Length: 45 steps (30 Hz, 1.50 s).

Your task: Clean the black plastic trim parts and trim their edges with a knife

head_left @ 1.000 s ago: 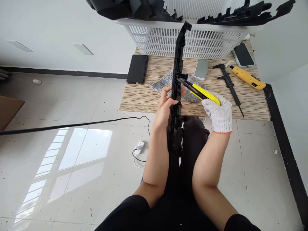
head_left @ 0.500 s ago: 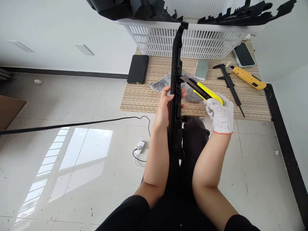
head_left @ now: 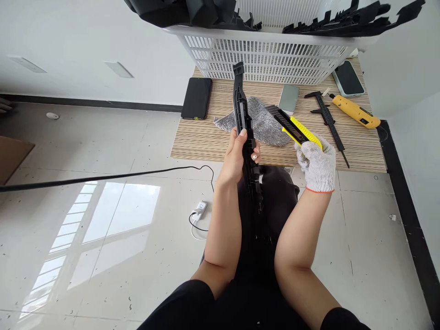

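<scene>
My bare left hand (head_left: 238,153) is closed around a long black plastic part (head_left: 241,110), thumb on its face and fingertips showing at its right side. The part's upper end tilts left, and its lower end merges with my dark trousers. In a white knit glove, my right hand (head_left: 316,158) grips a yellow and black utility knife (head_left: 298,128). Its blade is out, pointing up and left, a short way right of the part and not touching it. Behind both lies a crumpled grey cloth (head_left: 263,121) on the wood-grain table (head_left: 199,146).
A white slatted basket (head_left: 213,55) holding more black plastic parts (head_left: 343,25) stands at the table's back. A black tablet (head_left: 197,98), a grey-green flat device (head_left: 288,98), a caliper (head_left: 326,117), a yellow tool (head_left: 355,111) and a phone (head_left: 348,78) lie around. A power strip (head_left: 200,211) rests on the floor.
The black part has come down toward me, turned, and its top now leans left. The knife blade, which was against the part, has moved off to the right.
</scene>
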Each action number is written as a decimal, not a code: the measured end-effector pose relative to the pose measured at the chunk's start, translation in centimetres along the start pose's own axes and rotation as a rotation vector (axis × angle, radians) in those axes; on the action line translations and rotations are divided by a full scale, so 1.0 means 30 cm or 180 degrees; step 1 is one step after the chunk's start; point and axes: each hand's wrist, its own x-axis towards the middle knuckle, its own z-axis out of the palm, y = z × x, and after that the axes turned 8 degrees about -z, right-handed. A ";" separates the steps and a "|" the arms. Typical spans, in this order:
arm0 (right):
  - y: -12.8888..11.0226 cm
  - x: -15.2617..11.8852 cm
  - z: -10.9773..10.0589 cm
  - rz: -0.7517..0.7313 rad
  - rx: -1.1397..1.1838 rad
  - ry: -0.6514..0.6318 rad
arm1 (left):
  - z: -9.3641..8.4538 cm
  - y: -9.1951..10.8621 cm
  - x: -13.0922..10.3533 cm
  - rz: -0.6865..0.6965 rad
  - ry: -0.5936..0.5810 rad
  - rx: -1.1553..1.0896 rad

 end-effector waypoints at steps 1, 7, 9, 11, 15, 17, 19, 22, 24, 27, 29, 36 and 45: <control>-0.002 -0.001 0.001 0.0005 0.0060 0.0009 | 0.003 -0.003 -0.004 -0.0016 -0.0011 0.0057; -0.023 -0.005 0.005 0.0080 0.0225 0.0008 | 0.008 -0.012 -0.025 -0.0082 -0.0234 0.0240; -0.023 -0.004 0.003 0.0120 0.0262 0.0007 | 0.001 -0.013 -0.027 -0.0014 -0.0436 0.0334; -0.017 -0.003 0.000 0.0137 0.0251 0.0016 | -0.012 -0.017 -0.025 0.0078 -0.0658 0.0494; 0.002 0.002 -0.001 0.0105 0.0226 0.0082 | -0.040 -0.032 -0.008 0.0272 -0.0959 0.0810; 0.007 0.004 -0.002 0.0077 0.0221 0.0103 | -0.050 -0.040 0.005 0.0365 -0.1017 0.0943; 0.009 0.004 -0.003 0.0050 0.0193 0.0089 | -0.057 -0.045 0.017 0.0464 -0.1001 0.1050; 0.005 0.003 0.000 -0.0020 0.0150 0.0037 | -0.061 -0.049 0.032 0.0676 -0.0812 0.1146; -0.001 0.003 0.010 -0.0019 0.0080 -0.0051 | -0.064 -0.052 0.042 0.0815 -0.0642 0.1190; -0.013 0.003 0.034 0.0048 -0.0072 -0.0021 | -0.066 -0.058 0.056 0.0954 -0.0495 0.1224; -0.019 0.004 0.047 0.0025 -0.0131 0.0179 | -0.066 -0.062 0.061 0.0996 -0.0465 0.1230; -0.027 0.003 0.044 0.0059 -0.0234 0.0070 | -0.054 -0.060 0.061 0.0904 -0.0384 0.1069; -0.028 0.006 0.042 0.0099 -0.0264 0.0202 | -0.030 -0.041 0.044 0.0510 -0.0131 0.0569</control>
